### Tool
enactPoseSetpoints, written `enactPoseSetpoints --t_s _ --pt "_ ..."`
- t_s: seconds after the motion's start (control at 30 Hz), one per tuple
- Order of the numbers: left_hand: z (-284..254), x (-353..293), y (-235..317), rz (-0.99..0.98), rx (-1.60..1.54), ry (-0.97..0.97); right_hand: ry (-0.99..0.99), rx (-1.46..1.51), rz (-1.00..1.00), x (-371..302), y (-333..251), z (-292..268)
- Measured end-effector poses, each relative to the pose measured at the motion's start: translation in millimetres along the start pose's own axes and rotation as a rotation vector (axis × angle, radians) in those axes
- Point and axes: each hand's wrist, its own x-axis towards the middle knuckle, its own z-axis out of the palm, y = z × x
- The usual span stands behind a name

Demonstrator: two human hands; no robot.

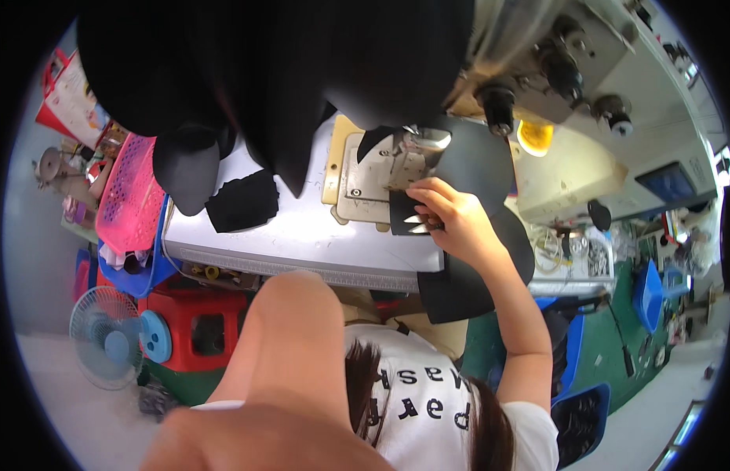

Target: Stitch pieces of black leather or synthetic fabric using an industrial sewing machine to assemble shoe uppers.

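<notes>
My right hand (pixel 457 220) is at the needle area of a sewing machine (pixel 416 161), its thumb and forefinger pinched together close to the presser foot. Tucked in the same hand is a pair of thread snips (pixel 417 224), two pale pointed blades sticking out to the left. Beneath that hand lies a black fabric piece (pixel 404 208), part of black material that runs right and hangs over the table's front edge. My left arm (pixel 298 330) is bent sharply, elbow toward the table and forearm folded back close and blurred; its hand is out of the picture.
A small black fabric piece (pixel 243 202) lies on the white table (pixel 302 235). Large dark shapes (pixel 286 63) block the top. Left stand a pink basket (pixel 131 196), a red stool (pixel 200 314) and a fan (pixel 106 337). Blue bins (pixel 582 420) are at right.
</notes>
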Motion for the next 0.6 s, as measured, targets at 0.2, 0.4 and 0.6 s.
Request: enactPoseSetpoints --t_s 0.2,0.4,0.6 --pt "-73.4 -24.8 -17.8 -0.119 0.706 -0.319 -0.004 -0.115 -0.005 -8.2 -3.7 2.9" --pt "-201.3 -60.3 -64.0 -0.178 1.828 -0.875 0.021 -0.207 -0.058 -10.5 2.3 -2.0" --pt "-225.9 -26.1 -83.3 0.120 1.964 -1.259 0.011 -0.160 -0.064 -8.5 -3.7 -8.0"
